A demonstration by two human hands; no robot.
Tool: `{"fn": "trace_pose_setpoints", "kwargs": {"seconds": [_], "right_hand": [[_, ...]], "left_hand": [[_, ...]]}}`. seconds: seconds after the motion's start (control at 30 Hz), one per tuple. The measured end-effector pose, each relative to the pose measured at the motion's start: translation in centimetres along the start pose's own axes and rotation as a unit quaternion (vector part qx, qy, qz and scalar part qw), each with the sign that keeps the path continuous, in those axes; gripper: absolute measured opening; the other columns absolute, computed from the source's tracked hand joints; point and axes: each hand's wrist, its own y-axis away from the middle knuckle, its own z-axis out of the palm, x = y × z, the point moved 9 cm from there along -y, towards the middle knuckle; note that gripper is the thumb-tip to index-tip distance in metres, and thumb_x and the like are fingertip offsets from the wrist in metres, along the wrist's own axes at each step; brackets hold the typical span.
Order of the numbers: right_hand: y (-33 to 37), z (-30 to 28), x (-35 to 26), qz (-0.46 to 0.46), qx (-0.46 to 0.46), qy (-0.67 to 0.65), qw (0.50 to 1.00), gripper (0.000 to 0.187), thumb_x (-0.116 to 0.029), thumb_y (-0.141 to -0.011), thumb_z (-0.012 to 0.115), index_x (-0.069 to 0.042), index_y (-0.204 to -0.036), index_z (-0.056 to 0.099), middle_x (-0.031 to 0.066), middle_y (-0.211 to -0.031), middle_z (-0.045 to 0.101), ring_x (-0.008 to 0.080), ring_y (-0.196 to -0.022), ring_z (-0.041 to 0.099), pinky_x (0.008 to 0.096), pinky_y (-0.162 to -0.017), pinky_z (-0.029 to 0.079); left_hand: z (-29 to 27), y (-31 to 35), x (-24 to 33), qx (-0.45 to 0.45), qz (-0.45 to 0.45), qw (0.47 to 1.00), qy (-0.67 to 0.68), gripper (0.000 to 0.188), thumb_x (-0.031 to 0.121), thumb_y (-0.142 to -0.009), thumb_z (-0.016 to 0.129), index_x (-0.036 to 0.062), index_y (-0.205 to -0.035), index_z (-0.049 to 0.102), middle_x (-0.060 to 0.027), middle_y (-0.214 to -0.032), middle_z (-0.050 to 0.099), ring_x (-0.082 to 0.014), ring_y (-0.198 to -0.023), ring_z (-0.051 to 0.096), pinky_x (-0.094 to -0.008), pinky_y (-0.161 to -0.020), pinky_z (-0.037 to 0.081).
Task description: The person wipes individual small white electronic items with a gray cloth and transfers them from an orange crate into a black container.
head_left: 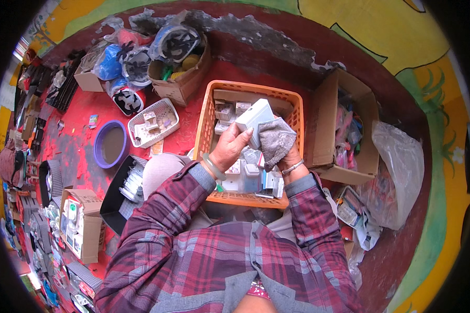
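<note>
A white rectangular plastic box [255, 119] is tilted up over the orange basket [245, 199]. My left hand [228, 149] grips its near left side, thumb lying along the edge. My right hand [292, 157] is closed on a grey cloth [275, 141], which is pressed to the right side of the box. The cloth covers most of the right fingers. Below both hands, the basket holds several small white boxes [225, 112] and clear plastic cases [251, 156].
Left of the basket stand a small white basket [136, 120] of small items and a purple basin [98, 148] with murky water. A black bin [109, 202] sits near my left arm. Cardboard boxes [324, 125] flank the basket. A painted wall [277, 39] curves behind.
</note>
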Motion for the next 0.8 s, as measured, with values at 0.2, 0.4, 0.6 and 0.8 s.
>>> {"fn": "trace_pose_setpoints", "kwargs": {"seconds": [0.2, 0.4, 0.6, 0.8], "right_hand": [[0.2, -1.3, 0.8, -0.01, 0.004, 0.01, 1.0, 0.047, -0.03, -0.084, 0.061, -0.009, -0.124, 0.047, 0.0054, -0.111, 0.056, 0.0165, -0.098, 0.055, 0.0295, -0.085, 0.048], [0.5, -1.0, 1.2, -0.016, 0.021, 0.023, 0.999, 0.035, -0.026, -0.087, 0.058, -0.008, -0.117, 0.05, 0.0037, -0.106, 0.056, 0.0164, -0.096, 0.055, 0.0294, -0.082, 0.048], [-0.8, 1.9, -0.4, -0.233, 0.045, 0.841, 0.487, 0.033, -0.027, -0.063, 0.064, -0.002, -0.084, 0.059, 0.0185, -0.081, 0.06, 0.0324, -0.071, 0.059, 0.0392, -0.065, 0.047], [-0.9, -7.8, -1.3, -0.044, 0.312, 0.007, 0.949, 0.036, -0.041, -0.088, 0.049, -0.006, -0.099, 0.054, 0.0049, -0.087, 0.057, 0.0182, -0.075, 0.056, 0.0312, -0.069, 0.047]], "left_hand": [[0.2, 0.4, 0.0, -0.033, 0.004, 0.995, -0.096, 0.033, 0.015, -0.092, 0.05, -0.0019, -0.119, 0.043, -0.0049, -0.108, 0.054, -0.0102, -0.097, 0.048, -0.0258, -0.085, 0.041], [-0.1, 0.5, -0.6, -0.032, 0.014, 0.99, -0.14, 0.032, 0.016, -0.092, 0.05, -0.0022, -0.118, 0.043, -0.006, -0.106, 0.055, -0.0103, -0.095, 0.05, -0.0258, -0.084, 0.042], [-0.5, 0.5, -2.0, -0.036, -0.068, 0.996, -0.04, 0.032, 0.017, -0.093, 0.049, 0.0001, -0.119, 0.044, -0.0063, -0.107, 0.056, -0.0107, -0.093, 0.054, -0.0281, -0.081, 0.046], [-0.4, 0.3, -2.0, 0.002, -0.145, 0.983, 0.113, 0.038, 0.02, -0.094, 0.042, 0.0002, -0.126, 0.041, -0.0126, -0.119, 0.053, -0.0217, -0.112, 0.052, -0.0336, -0.094, 0.043]]}}
